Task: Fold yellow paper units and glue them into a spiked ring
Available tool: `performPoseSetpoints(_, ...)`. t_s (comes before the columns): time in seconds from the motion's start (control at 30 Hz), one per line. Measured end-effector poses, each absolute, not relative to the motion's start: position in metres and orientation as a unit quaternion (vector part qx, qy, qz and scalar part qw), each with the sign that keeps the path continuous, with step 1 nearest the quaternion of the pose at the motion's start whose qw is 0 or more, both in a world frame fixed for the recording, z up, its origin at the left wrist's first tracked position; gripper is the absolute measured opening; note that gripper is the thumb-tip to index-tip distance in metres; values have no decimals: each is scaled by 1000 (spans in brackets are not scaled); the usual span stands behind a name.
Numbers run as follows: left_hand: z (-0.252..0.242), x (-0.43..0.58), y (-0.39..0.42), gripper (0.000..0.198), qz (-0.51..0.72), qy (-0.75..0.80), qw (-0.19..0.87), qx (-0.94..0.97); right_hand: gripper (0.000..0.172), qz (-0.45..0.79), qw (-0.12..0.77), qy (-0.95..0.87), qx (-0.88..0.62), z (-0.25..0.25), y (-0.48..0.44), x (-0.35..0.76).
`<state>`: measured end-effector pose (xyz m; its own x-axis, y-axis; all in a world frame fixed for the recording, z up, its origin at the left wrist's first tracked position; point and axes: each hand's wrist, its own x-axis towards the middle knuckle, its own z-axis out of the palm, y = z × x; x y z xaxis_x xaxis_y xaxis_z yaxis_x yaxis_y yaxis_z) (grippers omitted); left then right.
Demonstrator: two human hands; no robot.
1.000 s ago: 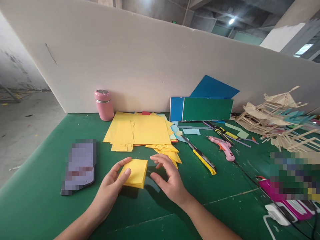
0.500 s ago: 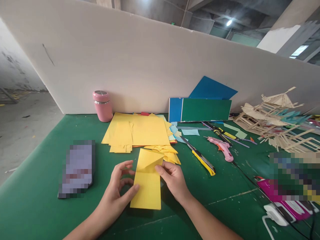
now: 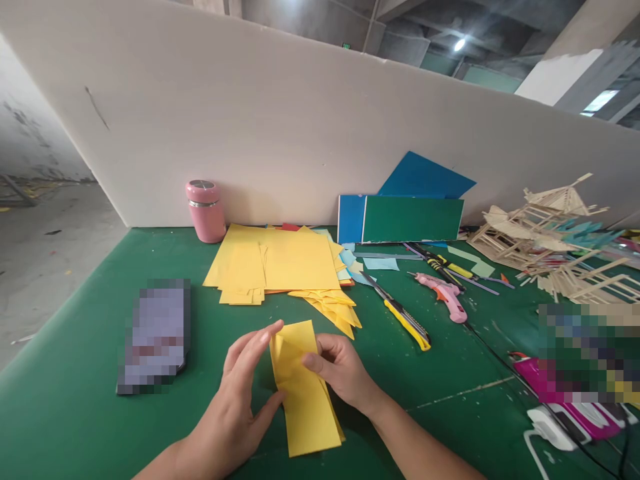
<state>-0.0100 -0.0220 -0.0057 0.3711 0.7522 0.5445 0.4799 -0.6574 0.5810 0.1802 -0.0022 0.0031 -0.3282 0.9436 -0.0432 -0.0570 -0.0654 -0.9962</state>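
Observation:
A folded strip of yellow paper [image 3: 307, 400] is held at a tilt over the green table, with a second layer showing along its lower right edge. My right hand [image 3: 345, 373] pinches its right side, thumb on the front and fingers behind. At the left edge is my left hand [image 3: 253, 380], its fingers extended and apart from the thumb. Its index fingertip and thumb tip lie against the paper's edge. Just beyond are folded yellow paper pieces [image 3: 333, 310] and a stack of yellow sheets [image 3: 300, 260].
A yellow utility knife [image 3: 407, 325] and a pink glue gun [image 3: 445, 297] lie to the right. Stick models [image 3: 545, 227] and a magenta-and-white power strip [image 3: 580, 413] are farther right. A pink flask [image 3: 207, 213] stands back left; a blurred phone-like object [image 3: 155, 337] lies left.
The yellow paper has come nearer to me and turned, its lower end swinging right. My left hand's fingers have straightened along its edge; the right hand keeps its pinch.

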Motion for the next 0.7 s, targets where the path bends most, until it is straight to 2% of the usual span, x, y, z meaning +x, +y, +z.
performPoseSetpoints(0.13,-4,-12,-20,61,433,383,211,788,58,617,391,-553,-401,4,-4,182)
performPoseSetpoints(0.23,6,-17,-18,27,430,387,274,768,57,599,408,-550,-415,5,-2,185)
performPoseSetpoints(0.27,10,-20,-17,24,421,385,296,766,57,588,419,-549,-421,5,0,186)
performPoseSetpoints(0.33,16,-25,-13,49,417,386,313,761,56,565,438,-548,-433,5,4,189)
performPoseSetpoints(0.37,18,-27,-12,56,414,395,307,760,54,555,445,-549,-439,4,6,190)
performPoseSetpoints(0.43,20,-30,-9,57,396,418,270,772,51,535,452,-557,-448,3,10,192)
performPoseSetpoints(0.57,16,-27,-5,35,306,421,170,837,45,486,449,-573,-483,1,15,194)
performPoseSetpoints(0.7,11,-20,-7,22,250,365,138,886,28,436,428,-600,-516,-4,17,194)
